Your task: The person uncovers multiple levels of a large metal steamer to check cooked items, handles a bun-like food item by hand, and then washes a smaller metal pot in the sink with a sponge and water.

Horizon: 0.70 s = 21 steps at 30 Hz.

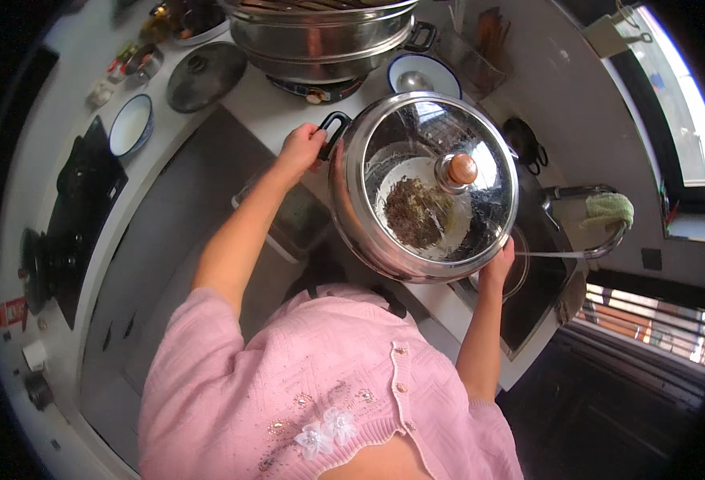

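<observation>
In front of me is a large stainless steel pot (346,234), with a glass lid (412,135) on it that has a steel rim and a wooden knob (463,168). Through the glass I see a heap of brown, dried-looking shreds (412,213) on a pale round surface, partly veiled by reflections. My left hand (303,150) grips the pot's black side handle (335,123). On the opposite side, my right hand (497,264) holds the pot low by its rim. Its grip is partly hidden behind the pot, and no handle shows there.
A tiered steel steamer (322,42) stands on a burner ahead, near a blue-rimmed enamel bowl (424,66). At right, a tap (613,243) wrapped with a green cloth (609,210) runs water toward the sink (538,300). A dark lid (205,78) and white-filled bowl (131,125) sit left.
</observation>
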Motion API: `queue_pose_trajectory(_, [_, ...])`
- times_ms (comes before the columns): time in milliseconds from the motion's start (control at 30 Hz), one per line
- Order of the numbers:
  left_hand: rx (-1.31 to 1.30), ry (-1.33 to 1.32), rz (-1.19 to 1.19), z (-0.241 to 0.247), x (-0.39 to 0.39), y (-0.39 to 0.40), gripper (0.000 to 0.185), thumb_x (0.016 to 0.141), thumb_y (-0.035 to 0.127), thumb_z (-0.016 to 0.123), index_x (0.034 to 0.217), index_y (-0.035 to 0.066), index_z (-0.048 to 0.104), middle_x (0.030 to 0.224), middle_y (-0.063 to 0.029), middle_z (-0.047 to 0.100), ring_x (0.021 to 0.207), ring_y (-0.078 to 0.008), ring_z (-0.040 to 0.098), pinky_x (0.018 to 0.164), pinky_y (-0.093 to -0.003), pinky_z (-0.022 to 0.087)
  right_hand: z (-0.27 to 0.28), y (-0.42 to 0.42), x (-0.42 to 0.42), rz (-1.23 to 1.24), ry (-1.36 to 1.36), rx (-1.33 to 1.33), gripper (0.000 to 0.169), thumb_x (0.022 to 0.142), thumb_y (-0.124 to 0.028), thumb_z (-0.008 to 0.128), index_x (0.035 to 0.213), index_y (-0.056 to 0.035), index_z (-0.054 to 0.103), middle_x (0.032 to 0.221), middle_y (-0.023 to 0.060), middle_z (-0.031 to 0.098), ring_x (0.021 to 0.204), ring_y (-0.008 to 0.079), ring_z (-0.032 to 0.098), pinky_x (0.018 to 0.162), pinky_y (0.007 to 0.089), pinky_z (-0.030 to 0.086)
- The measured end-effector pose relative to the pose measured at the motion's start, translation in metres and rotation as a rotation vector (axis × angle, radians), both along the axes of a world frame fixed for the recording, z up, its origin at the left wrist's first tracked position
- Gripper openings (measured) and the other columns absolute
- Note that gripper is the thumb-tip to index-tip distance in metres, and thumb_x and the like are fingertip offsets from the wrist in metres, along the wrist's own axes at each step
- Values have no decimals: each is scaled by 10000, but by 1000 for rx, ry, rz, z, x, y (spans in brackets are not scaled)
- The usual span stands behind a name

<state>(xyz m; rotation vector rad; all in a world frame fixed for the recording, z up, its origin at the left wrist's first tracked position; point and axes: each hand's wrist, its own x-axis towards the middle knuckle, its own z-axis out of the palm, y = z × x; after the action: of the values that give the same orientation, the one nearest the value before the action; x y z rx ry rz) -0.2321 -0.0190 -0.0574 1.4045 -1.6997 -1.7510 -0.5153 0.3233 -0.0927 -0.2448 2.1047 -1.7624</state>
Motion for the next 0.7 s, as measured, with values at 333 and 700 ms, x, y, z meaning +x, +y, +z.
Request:
queue_pose_trajectory(333, [-45,51,51,12,8,17,191,921,211,503,964,36,567,796,-31,579,620,-110,515,509,-261,420,25,10,19,19,85,-117,206,885,-102,534,1058,-2,582,962,41,620,833,118,570,730,247,464])
queue_pose_trajectory(700, [-105,267,38,131,4,48,193,882,194,509,852,5,537,712,-61,561,454,-117,504,351,-261,398,145,39,-24,141,100,-189,186,898,-121,519,1014,10,579,929,51,623,779,126,583,709,265,481])
